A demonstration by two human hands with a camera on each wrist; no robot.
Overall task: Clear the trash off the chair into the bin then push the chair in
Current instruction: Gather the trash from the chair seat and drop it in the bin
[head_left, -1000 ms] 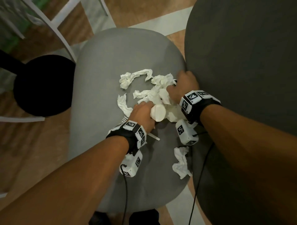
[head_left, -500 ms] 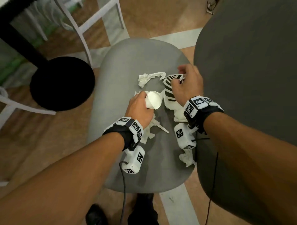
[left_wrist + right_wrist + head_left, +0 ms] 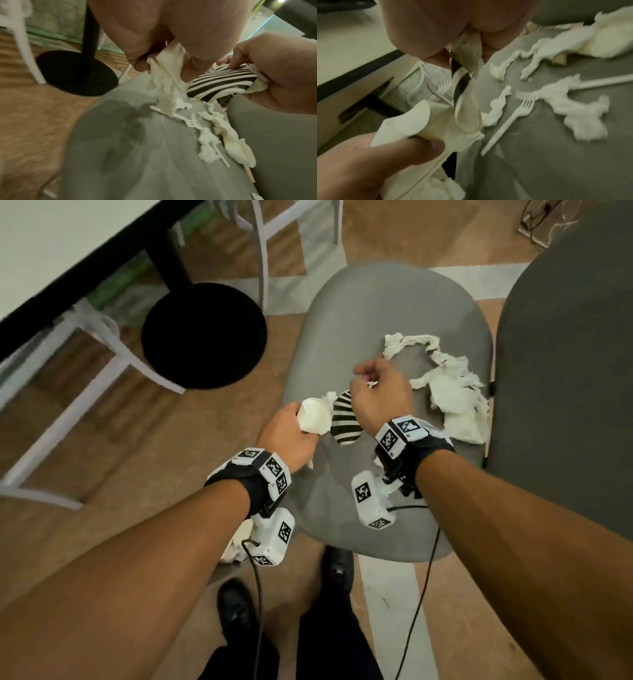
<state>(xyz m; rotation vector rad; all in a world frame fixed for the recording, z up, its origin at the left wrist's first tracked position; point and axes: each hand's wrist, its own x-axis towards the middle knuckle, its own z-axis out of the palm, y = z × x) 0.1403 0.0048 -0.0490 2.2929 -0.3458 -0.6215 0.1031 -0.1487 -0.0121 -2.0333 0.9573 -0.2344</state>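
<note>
Head view: the left hand point(image 3: 291, 433) is gripping a white cup point(image 3: 313, 421) above the chair point(image 3: 376, 313); at its 3 o'clock the right hand point(image 3: 380, 395) is clutching a striped cup point(image 3: 344, 419). Tissues point(image 3: 452, 392) are lying at the seat's 3 o'clock.

Left wrist view: fingers point(image 3: 139, 63) are pinching tissue.

Right wrist view: a fork point(image 3: 506, 121) is lying on the seat.

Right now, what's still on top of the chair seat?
On the chair seat: crumpled napkins, a plastic fork and a white stick. The right hand and its striped cup hide the seat beneath them; more could lie there.

no readable text — (only tag patterns)
</note>
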